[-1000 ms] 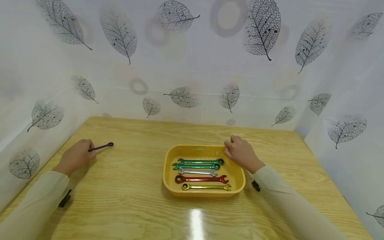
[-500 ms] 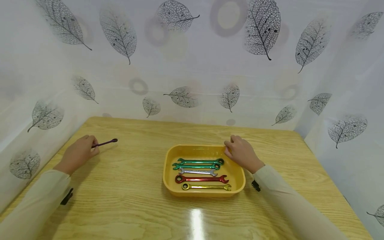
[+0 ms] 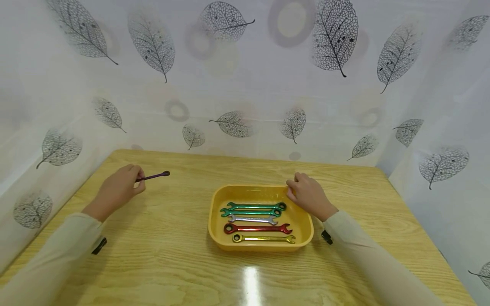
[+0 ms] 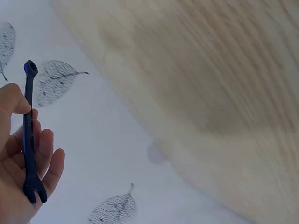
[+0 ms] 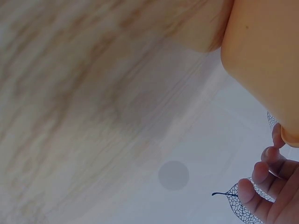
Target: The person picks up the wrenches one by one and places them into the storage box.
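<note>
A dark purple combination wrench [image 3: 155, 175] is pinched between the thumb and fingers of my left hand [image 3: 119, 189], over the left part of the table. The left wrist view shows the whole wrench [image 4: 29, 149], its ring end up by the thumb and its forked end low across the palm. My right hand [image 3: 308, 194] grips the back right corner of a yellow plastic tray [image 3: 245, 194]. In the tray lie two green wrenches [image 3: 255, 206], a silver wrench [image 3: 252, 219], a red wrench [image 3: 258, 228] and a gold wrench [image 3: 264, 239], roughly parallel.
The light wood table [image 3: 172, 272] ends at the back against a white curtain [image 3: 260, 93] with a leaf print, which also hangs along both sides. A bright light reflection shows in front of the tray.
My left hand has moved right and a little toward the back of the table, carrying the purple wrench. The right hand and the tray have stayed in place.
</note>
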The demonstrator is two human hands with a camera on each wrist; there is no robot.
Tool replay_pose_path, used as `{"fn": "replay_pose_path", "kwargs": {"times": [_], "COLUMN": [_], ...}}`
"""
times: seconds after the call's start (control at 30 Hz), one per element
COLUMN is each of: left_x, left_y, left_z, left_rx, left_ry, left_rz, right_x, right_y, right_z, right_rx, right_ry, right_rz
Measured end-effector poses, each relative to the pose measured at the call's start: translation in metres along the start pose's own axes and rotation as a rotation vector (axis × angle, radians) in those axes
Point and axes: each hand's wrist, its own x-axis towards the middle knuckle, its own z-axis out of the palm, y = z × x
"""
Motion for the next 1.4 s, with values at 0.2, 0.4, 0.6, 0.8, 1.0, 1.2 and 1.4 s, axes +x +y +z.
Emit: {"fn": "replay_pose_path", "kwargs": {"times": [0.2, 0.4, 0.6, 0.8, 1.0, 1.2, 1.4], "left_x": [0.007, 0.014, 0.023, 0.035, 0.046, 0.054, 0.061], "left_y": [0.028, 0.056, 0.084, 0.109, 0.130, 0.152, 0.174], "left_z": [-0.003, -0.006, -0.008, -0.003, 0.005, 0.010, 0.014], "left_rx": [-0.012, -0.033, -0.068, -0.095, -0.116, -0.137, -0.148], "left_ry": [0.036, 0.033, 0.021, -0.002, -0.024, -0.059, -0.121], "left_rz": [0.065, 0.096, 0.107, 0.155, 0.204, 0.233, 0.270], "right_x": [-0.001, 0.000, 0.000, 0.000, 0.000, 0.000, 0.000], "right_y": [0.001, 0.000, 0.000, 0.001, 0.001, 0.001, 0.000], "right_z": [0.001, 0.000, 0.000, 0.000, 0.000, 0.000, -0.001], "right_rx": [-0.003, 0.001, 0.004, 0.005, 0.006, 0.002, 0.008], "right_ry": [0.002, -0.001, 0.005, 0.010, 0.009, 0.003, 0.007], "right_rz": [0.001, 0.004, 0.004, 0.000, 0.000, 0.001, 0.002]}}
